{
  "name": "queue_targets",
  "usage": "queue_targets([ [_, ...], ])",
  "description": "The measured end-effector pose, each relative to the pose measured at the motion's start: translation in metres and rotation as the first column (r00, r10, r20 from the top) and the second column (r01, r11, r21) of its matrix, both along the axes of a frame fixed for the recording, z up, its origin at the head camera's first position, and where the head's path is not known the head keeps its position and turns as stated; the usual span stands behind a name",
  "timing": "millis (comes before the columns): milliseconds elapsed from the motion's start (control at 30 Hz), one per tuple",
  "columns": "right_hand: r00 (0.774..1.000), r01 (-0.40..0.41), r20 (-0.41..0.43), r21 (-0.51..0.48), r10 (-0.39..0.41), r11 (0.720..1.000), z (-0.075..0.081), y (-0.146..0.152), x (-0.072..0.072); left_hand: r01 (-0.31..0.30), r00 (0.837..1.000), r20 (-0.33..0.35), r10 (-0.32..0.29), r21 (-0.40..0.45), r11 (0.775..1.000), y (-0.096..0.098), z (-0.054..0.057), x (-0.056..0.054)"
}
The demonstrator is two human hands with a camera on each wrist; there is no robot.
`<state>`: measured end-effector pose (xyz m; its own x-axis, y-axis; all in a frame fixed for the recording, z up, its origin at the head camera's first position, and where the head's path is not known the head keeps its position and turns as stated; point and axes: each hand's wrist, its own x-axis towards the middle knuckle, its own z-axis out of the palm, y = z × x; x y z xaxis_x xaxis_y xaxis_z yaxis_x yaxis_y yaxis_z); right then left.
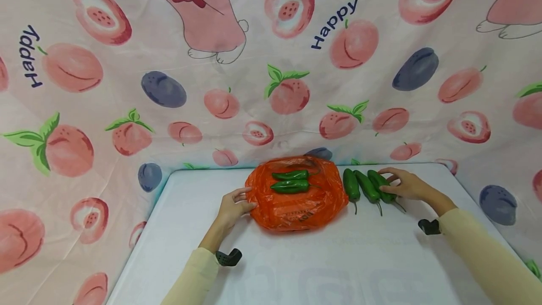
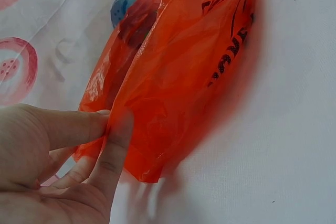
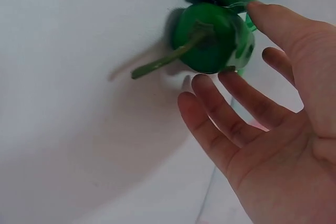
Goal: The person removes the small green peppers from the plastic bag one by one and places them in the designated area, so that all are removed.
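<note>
My left hand (image 1: 232,207) pinches the left edge of an orange plastic bag (image 1: 279,211) between thumb and fingers; the left wrist view shows the thin film creased at the fingertips. Two green peppers (image 1: 290,186) lie side by side within the bag's outline. Right of the bag, three more green peppers rest in a row on the table. At the rightmost pepper (image 1: 379,183) is my right hand (image 1: 405,185), thumb and fingers spread about it. Close up, that pepper's stem (image 3: 168,61) points away from the hand, and the fingertips (image 3: 200,83) are right at its side.
The white table (image 1: 322,267) ends at the back against a hanging cloth (image 1: 245,79) printed with peaches and plums. The middle pepper (image 1: 367,187) lies close beside the rightmost one; the left one (image 1: 351,185) is right at the bag's edge.
</note>
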<state>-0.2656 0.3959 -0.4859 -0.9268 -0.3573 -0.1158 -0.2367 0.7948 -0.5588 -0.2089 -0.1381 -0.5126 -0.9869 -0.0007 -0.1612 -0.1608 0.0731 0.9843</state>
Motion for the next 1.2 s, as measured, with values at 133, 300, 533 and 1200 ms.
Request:
queue_targets([
  [133,1.0,0.0,-0.011,0.028,0.0,1.0,0.006,0.0,0.002,0.002,1.0,-0.002,-0.002,0.005,1.0,0.0,0.0,0.0],
  [300,0.999,0.026,-0.04,0.035,-0.024,0.999,0.012,0.0,0.003,0.003,1.0,-0.001,-0.003,0.012,1.0,0.0,0.001,0.0],
  [533,0.996,0.017,-0.089,0.04,-0.014,0.999,0.022,-0.005,0.007,0.005,1.0,-0.014,-0.005,0.01,1.0,0.0,0.0,0.001],
  [1200,0.963,-0.049,-0.265,0.006,0.049,0.999,0.054,-0.014,0.014,-0.004,1.0,0.001,0.004,0.005,1.0,0.001,0.0,0.0],
])
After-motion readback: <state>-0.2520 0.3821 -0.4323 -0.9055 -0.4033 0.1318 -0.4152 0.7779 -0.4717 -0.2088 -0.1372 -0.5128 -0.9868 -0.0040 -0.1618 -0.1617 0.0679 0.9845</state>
